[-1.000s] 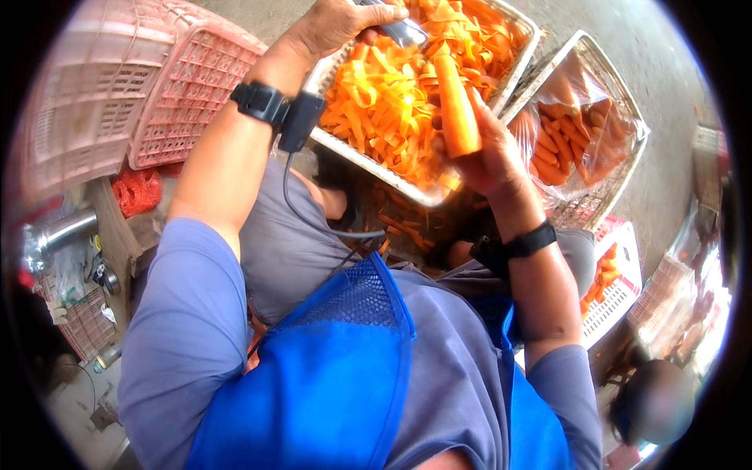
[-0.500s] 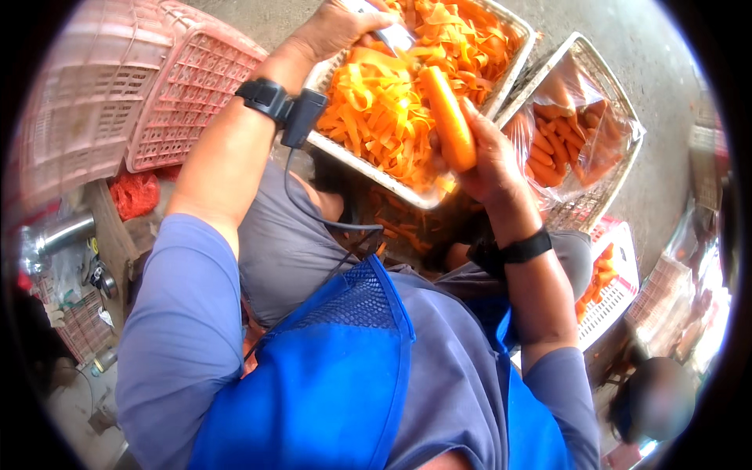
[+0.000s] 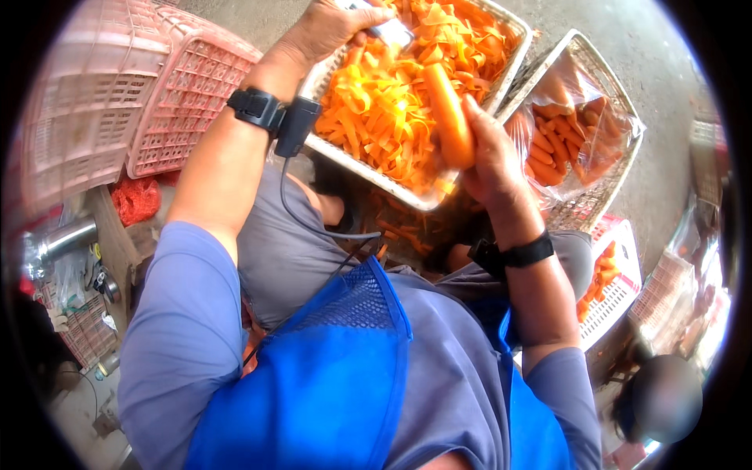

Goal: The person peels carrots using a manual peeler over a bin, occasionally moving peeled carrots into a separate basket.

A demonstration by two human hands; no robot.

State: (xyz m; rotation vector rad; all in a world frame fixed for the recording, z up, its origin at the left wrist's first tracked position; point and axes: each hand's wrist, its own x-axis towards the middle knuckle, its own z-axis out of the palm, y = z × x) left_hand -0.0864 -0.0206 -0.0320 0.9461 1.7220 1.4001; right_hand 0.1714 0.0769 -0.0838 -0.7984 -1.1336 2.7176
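A peeled-looking carrot (image 3: 450, 117) is gripped at its near end by my right hand (image 3: 492, 149), its far end pointing up and slightly left. My left hand (image 3: 327, 30) is closed around a pale-handled peeler (image 3: 393, 33), a short way beyond the carrot's far end and apart from it. Both hands are over a white plastic basket (image 3: 364, 178) heaped with long orange carrot peels (image 3: 376, 106). Part of the peeler's handle is hidden by my fingers.
To the right, another basket (image 3: 627, 160) lined with clear plastic holds several carrots (image 3: 558, 145). A white crate (image 3: 615, 301) with orange pieces stands nearer. Pink crates (image 3: 196, 94) are stacked at the left, beside a red mesh bag (image 3: 135, 200). A blurred round shape (image 3: 666, 399) is at lower right.
My left wrist has shifted slightly left, with the peeler still in that hand. The carrot and my right hand stay almost in the same place.
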